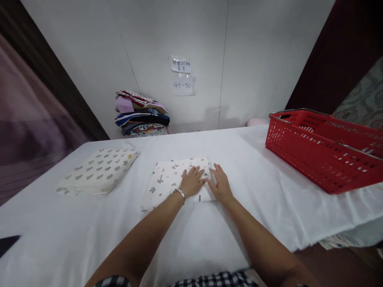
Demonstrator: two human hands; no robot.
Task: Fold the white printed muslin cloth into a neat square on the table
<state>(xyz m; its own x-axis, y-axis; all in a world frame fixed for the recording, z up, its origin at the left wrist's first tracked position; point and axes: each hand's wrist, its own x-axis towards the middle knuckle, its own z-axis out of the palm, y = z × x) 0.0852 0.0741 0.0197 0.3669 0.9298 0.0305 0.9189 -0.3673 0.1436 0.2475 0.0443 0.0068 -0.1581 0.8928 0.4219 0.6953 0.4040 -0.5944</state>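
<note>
In front of me a white cloth (163,179) with small printed figures lies folded into a flat rectangle. Flat on its right half rests my left hand (191,181), fingers spread, a silver bracelet at the wrist. My right hand (220,184) lies along the cloth's right edge, its fingers stretched out and its thumb side near my left fingertips. Neither hand grips anything. Further left sits a second folded cloth (100,169), cream with rows of grey shapes and a small yellow mark near one corner.
A red perforated basket (314,149) with metal handles stands on the right of the white-covered table (98,239). Beyond the far edge rises a stack of folded fabrics (142,115) against the wall. Two paper notes (184,85) hang there. A dark flat object (8,244) shows at the left.
</note>
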